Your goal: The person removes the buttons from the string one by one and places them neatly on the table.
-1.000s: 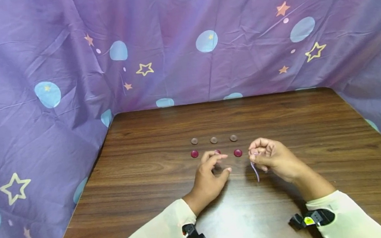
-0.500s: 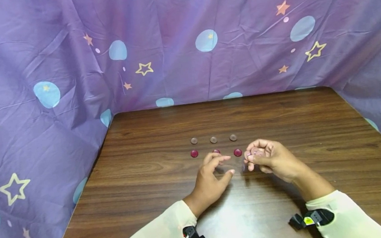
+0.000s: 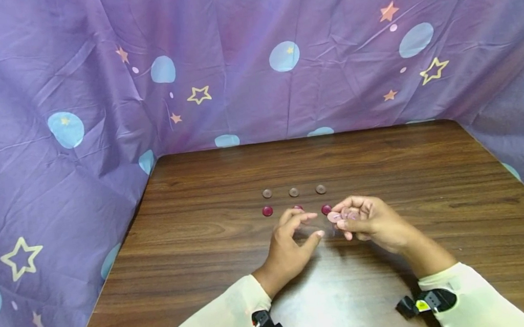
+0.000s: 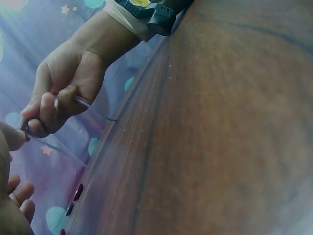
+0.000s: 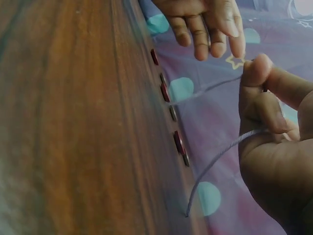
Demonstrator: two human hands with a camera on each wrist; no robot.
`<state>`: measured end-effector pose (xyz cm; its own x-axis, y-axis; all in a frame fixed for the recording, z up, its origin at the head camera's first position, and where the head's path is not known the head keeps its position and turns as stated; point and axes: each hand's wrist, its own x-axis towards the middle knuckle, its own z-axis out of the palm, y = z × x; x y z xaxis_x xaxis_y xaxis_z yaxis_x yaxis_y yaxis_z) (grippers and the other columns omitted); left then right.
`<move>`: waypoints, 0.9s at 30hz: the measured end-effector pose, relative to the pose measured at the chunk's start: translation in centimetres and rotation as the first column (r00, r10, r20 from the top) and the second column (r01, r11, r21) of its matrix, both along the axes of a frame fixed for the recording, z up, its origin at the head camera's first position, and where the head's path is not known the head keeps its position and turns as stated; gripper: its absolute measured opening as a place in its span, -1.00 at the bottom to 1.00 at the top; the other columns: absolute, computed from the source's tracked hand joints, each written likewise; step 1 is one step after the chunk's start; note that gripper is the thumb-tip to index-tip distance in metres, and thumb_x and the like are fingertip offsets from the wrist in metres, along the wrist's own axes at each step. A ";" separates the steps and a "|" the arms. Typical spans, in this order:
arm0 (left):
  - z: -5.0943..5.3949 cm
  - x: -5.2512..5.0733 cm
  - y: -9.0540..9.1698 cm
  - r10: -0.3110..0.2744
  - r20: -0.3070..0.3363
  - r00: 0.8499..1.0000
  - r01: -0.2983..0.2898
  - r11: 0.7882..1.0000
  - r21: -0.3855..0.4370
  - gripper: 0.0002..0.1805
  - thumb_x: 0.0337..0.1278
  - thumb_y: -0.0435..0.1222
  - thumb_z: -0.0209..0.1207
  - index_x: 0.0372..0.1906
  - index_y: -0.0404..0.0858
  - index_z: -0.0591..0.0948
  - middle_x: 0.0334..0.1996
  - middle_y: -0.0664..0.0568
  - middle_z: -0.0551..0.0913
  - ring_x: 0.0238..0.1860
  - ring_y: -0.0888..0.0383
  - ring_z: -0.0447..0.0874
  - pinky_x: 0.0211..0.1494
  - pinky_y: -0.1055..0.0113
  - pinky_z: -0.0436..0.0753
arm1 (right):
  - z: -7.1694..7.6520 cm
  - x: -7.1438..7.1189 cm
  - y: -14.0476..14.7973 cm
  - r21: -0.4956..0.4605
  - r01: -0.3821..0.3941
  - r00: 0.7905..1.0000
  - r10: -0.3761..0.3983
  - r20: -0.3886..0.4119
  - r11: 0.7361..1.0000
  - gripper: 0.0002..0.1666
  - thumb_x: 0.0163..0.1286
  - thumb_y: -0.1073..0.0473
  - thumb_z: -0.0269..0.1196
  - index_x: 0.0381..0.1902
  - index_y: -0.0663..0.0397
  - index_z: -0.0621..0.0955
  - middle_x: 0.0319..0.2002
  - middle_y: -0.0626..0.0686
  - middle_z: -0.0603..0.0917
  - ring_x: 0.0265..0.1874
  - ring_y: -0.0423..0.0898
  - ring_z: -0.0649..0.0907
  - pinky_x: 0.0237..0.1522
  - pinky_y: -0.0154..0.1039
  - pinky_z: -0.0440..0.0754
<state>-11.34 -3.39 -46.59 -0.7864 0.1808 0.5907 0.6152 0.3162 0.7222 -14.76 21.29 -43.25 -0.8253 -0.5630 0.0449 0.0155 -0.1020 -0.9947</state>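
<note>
In the head view my right hand (image 3: 378,225) pinches a pale pink button (image 3: 334,217) between thumb and fingertips. More pinkish discs show within its curled fingers. A thin purple cord (image 5: 215,159) runs from this hand; two lengths hang down in the right wrist view. Whether it passes through the button is too small to tell. My left hand (image 3: 288,243) hovers just to the left, thumb and forefinger apart, holding nothing. Its fingers (image 5: 199,36) hang loosely in the right wrist view. Behind it a dark red button (image 3: 297,208) is partly covered.
On the wooden table (image 3: 206,270) lie two rows of buttons. The far row is brown, with one button (image 3: 294,192) in its middle. The near row is dark red, with a button (image 3: 268,211) at its left end. A purple patterned cloth (image 3: 237,83) hangs behind.
My right hand has shifted slightly left towards the left hand, and a pink button now shows at its fingertips. The cord's hanging end has moved left with it. The left hand has barely moved.
</note>
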 end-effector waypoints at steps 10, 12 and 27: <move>0.1 0.1 -0.1 -0.031 0.019 0.999 0.031 0.999 0.018 -0.60 0.18 -0.35 0.56 0.11 -0.33 0.77 0.03 -0.17 0.72 0.11 -0.08 0.72 0.18 0.10 0.73 | 0.1 0.6 -0.9 0.128 0.042 0.997 -0.033 -0.071 0.991 -0.67 0.49 0.44 0.30 0.07 -0.03 0.75 -0.27 -0.08 0.84 -0.58 -0.35 0.59 -0.64 -0.47 0.48; 0.1 0.2 -0.1 -0.035 0.028 0.999 0.035 0.999 0.021 -0.61 0.17 -0.36 0.56 0.09 -0.34 0.78 0.03 -0.18 0.73 0.11 -0.08 0.72 0.16 0.07 0.74 | 0.2 0.7 -1.1 0.150 0.057 0.995 -0.043 -0.095 0.987 -0.71 0.50 0.43 0.30 0.06 0.02 0.74 -0.28 -0.10 0.85 -0.60 -0.35 0.56 -0.67 -0.43 0.44; 0.0 0.3 0.0 -0.054 0.045 0.998 0.052 0.998 0.029 -0.68 0.16 -0.33 0.58 0.01 -0.30 0.83 -0.08 -0.12 0.77 -0.07 0.00 0.73 -0.06 0.13 0.74 | -0.3 0.8 -1.7 0.192 0.114 0.980 -0.078 -0.182 0.975 -0.82 0.44 0.45 0.35 -0.09 0.50 0.60 -0.32 -0.16 0.83 -0.63 -0.34 0.53 -0.72 -0.33 0.41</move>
